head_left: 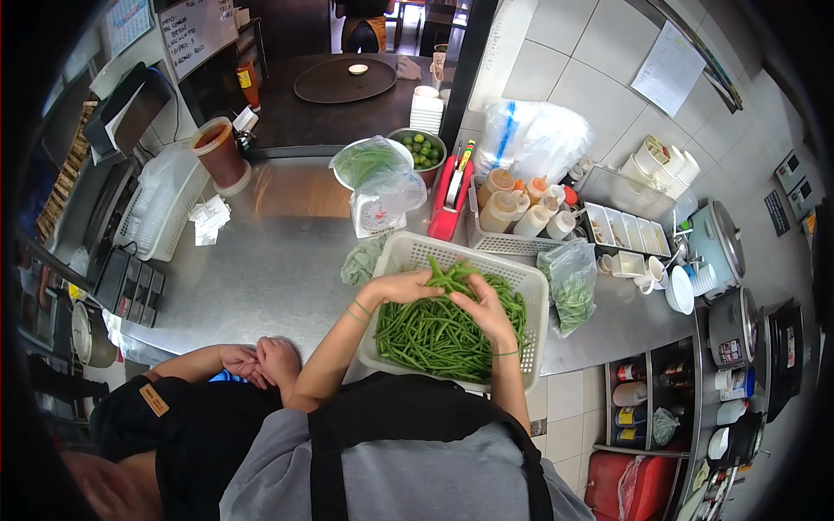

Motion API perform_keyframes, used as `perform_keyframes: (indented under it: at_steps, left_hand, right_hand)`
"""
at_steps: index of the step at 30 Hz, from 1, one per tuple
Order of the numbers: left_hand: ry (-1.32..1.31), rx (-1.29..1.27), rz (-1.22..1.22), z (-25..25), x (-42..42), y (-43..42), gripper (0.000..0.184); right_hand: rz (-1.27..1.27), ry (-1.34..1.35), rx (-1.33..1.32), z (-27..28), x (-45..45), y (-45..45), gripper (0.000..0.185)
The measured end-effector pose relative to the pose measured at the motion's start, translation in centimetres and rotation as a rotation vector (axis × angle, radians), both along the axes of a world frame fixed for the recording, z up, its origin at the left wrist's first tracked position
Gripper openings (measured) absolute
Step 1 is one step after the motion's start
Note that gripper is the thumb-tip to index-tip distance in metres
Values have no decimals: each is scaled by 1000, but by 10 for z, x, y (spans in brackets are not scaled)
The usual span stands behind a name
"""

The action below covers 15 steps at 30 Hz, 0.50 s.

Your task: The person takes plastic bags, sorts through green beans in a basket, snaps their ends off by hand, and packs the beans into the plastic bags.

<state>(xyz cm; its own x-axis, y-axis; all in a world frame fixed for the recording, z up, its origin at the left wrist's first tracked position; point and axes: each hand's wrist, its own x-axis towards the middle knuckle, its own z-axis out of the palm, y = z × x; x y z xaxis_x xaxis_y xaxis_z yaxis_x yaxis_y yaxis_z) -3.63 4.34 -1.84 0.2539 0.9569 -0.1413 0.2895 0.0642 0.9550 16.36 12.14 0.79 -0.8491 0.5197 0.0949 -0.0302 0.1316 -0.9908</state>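
Note:
A white perforated plastic basket (540, 323) sits at the counter's front edge, full of cut green beans (434, 334). Over the far part of the pile, my left hand (412, 286) and my right hand (483, 306) face each other. A small bunch of green beans (450, 276) is gathered between them, with the fingers of both hands curled round it. Some fingertips are hidden behind the beans. A clear plastic bag of green beans (571, 291) lies just right of the basket, and a crumpled green cloth (361, 261) touches the counter by its far left corner.
Behind the basket stand a kitchen scale (375, 214) under a plastic bag, a red tape dispenser (450, 193) and a crate of squeeze bottles (512, 213). A red sauce tub (221, 156) is at the left. A co-worker's clasped hands (261, 360) rest near the counter edge.

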Motion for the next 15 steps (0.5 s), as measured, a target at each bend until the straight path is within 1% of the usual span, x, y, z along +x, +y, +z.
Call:
perform_keyframes:
  at_steps: [2,3,6,7,9,10,11,13,14,15]
  left_hand:
    - [79,56,-100,8,4,-2,52]
    - [109,132,-114,12,7,-5,50]
    - [431,-98,-181,18,14,2,47]
    - [432,-142,-244,23,14,7,52]
    - [288,224,-114,1,17,3,55]
    - [213,405,-47,4,20,-1,56]
    - [275,333,-66,9,20,-2,55]
    - [402,185,-86,24,16,-8,52]
    - [426,182,-65,26,12,-11,53]
    - [450,178,-48,27,9,-16,53]
  right_hand:
    - [-22,-174,384,6,-9,1,71]
    - [-144,-419,526,8,-6,-8,67]
    - [-164,-441,592,13,-13,-17,68]
    - [-128,-295,554,16,-14,-15,57]
    - [-161,-57,35,11,-21,-22,43]
    - [-173,61,-224,8,-24,-26,36]
    - [-226,118,-293,8,-26,-27,14]
    - [-302,170,-257,18,-24,-26,17]
    - [-337,197,-240,21,-22,-24,18]
    - [-380,230,-256,20,-19,-20,13]
